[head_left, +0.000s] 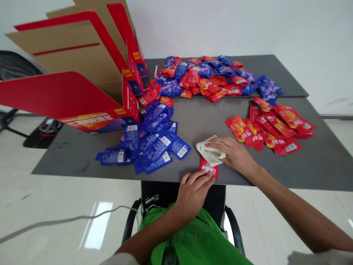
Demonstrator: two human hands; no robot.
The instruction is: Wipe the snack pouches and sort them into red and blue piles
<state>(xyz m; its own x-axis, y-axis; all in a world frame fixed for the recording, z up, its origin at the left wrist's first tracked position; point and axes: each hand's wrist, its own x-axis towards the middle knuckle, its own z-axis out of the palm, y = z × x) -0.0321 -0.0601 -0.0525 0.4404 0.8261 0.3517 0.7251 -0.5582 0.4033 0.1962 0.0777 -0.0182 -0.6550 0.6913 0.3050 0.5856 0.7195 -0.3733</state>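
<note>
My right hand (234, 152) lies on a crumpled white cloth (209, 151) and presses it onto a red packet (209, 168) at the near edge of the grey table (317, 165); its fingers curl over the cloth. My left hand (193, 186) holds the packet's near end at the table edge, fingertips pinched on it. A heap of blue packets (150, 145) lies to the left of the hands. A pile of red packets (271, 127) lies to the right.
A big mixed heap of red and blue packets (215, 75) covers the far half of the table. An open red and brown cardboard box (82, 73) lies tipped on the left. A chair with green cloth (193, 239) stands under the table's edge.
</note>
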